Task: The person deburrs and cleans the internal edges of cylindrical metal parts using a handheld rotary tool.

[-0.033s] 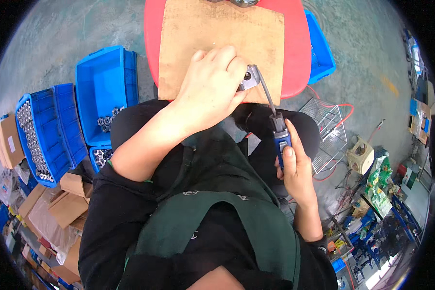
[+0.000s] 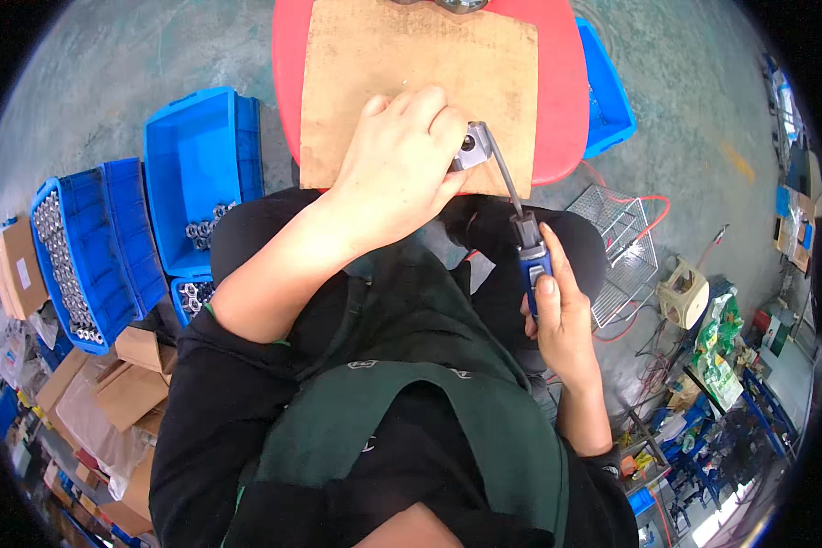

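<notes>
My left hand (image 2: pixel 397 169) is closed round a small silver metal part (image 2: pixel 471 153) with a dark round hole, over the near right part of a cardboard sheet (image 2: pixel 411 55). Most of that part is hidden by my fingers. Gripped in my right hand (image 2: pixel 564 320) is a blue-handled tool (image 2: pixel 532 265) with a dark collar and a long, thin, bent dark shaft. The shaft's far end meets the right side of the metal part. What exactly the tip does there is too small to tell.
The cardboard lies on a red stool (image 2: pixel 562 110), with dark rounded objects (image 2: pixel 461 5) at its far edge. Blue bins (image 2: pixel 187 137) with silver metal parts (image 2: pixel 201 233) stand at left, near open cardboard boxes (image 2: pixel 132 393). A wire basket (image 2: pixel 621 247) and red hose lie at right.
</notes>
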`<state>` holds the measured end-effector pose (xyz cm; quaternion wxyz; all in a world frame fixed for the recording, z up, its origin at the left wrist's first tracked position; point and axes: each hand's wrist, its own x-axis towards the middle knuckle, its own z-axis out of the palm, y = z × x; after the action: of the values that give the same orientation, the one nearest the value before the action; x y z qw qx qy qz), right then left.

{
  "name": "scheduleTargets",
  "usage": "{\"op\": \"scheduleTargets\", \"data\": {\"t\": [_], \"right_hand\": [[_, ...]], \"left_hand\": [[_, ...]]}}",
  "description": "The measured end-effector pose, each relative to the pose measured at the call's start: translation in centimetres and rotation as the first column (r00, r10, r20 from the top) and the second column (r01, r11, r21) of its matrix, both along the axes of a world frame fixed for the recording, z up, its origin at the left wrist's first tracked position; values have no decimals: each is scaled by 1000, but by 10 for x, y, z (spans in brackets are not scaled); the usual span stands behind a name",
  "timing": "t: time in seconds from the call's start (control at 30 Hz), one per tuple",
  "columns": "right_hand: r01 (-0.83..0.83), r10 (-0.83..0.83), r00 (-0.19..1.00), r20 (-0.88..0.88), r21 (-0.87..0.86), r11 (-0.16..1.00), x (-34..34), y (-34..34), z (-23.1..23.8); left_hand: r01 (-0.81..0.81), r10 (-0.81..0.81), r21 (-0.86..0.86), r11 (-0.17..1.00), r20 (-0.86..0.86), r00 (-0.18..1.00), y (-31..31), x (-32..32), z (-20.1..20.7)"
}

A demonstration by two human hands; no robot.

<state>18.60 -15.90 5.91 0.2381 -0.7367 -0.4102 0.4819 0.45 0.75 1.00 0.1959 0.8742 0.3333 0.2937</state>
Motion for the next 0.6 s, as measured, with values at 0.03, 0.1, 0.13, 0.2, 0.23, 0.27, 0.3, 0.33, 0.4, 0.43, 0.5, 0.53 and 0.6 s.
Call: {"op": "scheduleTargets", "data": {"t": [0.03,0.1,0.13,0.2,0.23,0.27,0.3,0.33,0.4,0.43,0.5,0.53,0.6], "right_hand": [[-5,4,1000,18,14,1000,0,3,-2],[-27,26,999,34,54,998,1,27,-5],[-62,60,998,37,80,995,0,37,-6],[-50,50,999,0,56,997,-1,46,-7],[-50,50,999,-3,59,997,-1,47,-8],[-50,51,999,-5,61,997,-1,47,-9],[-52,52,999,-8,36,998,-1,42,-5],[-61,61,998,-10,37,997,-1,33,-4],[46,-47,999,-9,-62,997,-2,17,0],[54,-55,998,-10,-93,994,-2,11,3],[47,-48,999,-6,-68,997,-1,9,2],[39,-39,999,-1,-42,998,-1,8,1],[3,-3,1000,16,3,1000,-5,20,-6]], "left_hand": [[2,-2,-2,1000,-11,1000,0,0,0],[10,-10,7,1000,-11,1000,7,5,-1],[-6,7,25,1000,-9,1000,8,4,-3],[-25,25,45,999,-4,1000,7,4,-5],[-33,33,29,999,-15,999,7,3,-5],[-41,41,14,999,-25,999,7,3,-6],[-49,50,15,999,-21,999,8,3,-5],[-41,41,19,999,-12,999,7,3,-5],[-31,31,22,999,-2,1000,6,3,-4],[-22,23,21,1000,-17,1000,6,3,-3],[-8,9,20,1000,-32,999,6,2,-3],[-8,9,30,1000,-20,1000,7,2,-4],[-11,11,44,999,-8,1000,8,1,-4]]}}
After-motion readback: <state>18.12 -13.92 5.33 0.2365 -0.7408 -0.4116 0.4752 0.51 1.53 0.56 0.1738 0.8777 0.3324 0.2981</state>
